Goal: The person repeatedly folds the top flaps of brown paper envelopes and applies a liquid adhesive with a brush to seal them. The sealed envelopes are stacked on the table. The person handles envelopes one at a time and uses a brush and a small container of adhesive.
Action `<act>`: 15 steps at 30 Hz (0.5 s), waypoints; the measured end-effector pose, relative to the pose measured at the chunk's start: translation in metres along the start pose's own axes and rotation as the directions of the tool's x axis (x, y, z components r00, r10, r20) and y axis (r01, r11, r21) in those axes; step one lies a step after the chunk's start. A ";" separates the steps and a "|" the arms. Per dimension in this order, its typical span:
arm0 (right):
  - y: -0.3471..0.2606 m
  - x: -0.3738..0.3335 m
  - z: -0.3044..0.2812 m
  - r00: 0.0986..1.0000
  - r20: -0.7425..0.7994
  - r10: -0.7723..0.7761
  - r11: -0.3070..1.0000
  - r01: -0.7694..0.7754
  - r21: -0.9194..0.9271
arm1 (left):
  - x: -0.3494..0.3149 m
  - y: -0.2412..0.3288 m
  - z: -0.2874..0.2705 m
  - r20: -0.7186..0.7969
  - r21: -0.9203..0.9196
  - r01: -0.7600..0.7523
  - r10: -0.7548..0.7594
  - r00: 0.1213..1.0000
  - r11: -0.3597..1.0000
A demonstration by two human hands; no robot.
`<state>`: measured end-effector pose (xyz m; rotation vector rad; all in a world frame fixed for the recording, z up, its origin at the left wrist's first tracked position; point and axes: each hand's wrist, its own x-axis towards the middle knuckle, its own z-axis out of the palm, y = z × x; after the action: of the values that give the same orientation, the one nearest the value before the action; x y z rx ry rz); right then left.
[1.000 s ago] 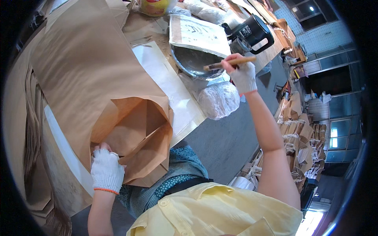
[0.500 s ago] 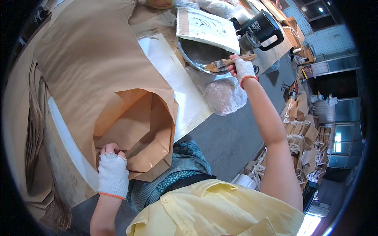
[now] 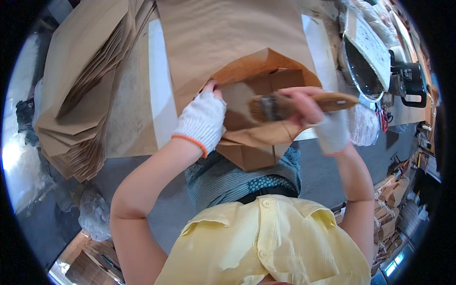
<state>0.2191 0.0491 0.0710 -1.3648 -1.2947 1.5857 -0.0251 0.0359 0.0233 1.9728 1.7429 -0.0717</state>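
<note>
A large brown paper bag [image 3: 232,28] lies flat on the table with its near end spread into a wide mouth. My left hand [image 3: 203,114], in a white knit glove with bare fingertips, grips the left rim of that mouth; its fingertips are partly hidden by the paper. My right hand [image 3: 318,116], gloved alike and slightly blurred, is closed around a wooden-handled paintbrush [image 3: 273,108]. The brush is held roughly level over the mouth, bristles pointing left. Whether they touch the paper I cannot tell. Folded flaps of the bag hang over the table's near edge.
A stack of folded brown paper bags [image 3: 78,128] is at the left. At the right stand a metal bowl [image 3: 351,71] of dark contents, partly covered by a white board [image 3: 368,40], a black kettle [image 3: 414,83] and a plastic-wrapped bundle [image 3: 363,124]. Red-handled scissors [image 3: 383,118] lie beside them.
My right hand has brought the brush from the bowl's rim to the bag's mouth. My left hand still holds the bag's rim. The view has swung left.
</note>
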 end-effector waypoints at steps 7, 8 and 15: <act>0.039 0.034 0.039 0.922 0.261 -0.285 0.834 0.372 -0.406 | 0.004 0.000 0.000 0.054 -0.107 0.084 -0.079 0.995 0.991; 0.041 0.030 0.036 0.921 0.275 -0.276 0.843 0.369 -0.392 | 0.003 0.002 -0.002 0.039 -0.056 0.035 -0.033 0.999 0.998; 0.025 0.009 -0.024 0.979 -0.067 -0.192 0.917 0.155 -0.368 | 0.000 0.002 -0.005 0.003 0.069 -0.062 0.062 0.998 0.996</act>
<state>0.2434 0.0564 0.0457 -1.4778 -1.6537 1.1796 -0.0247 0.0383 0.0285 2.0744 1.6981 -0.1135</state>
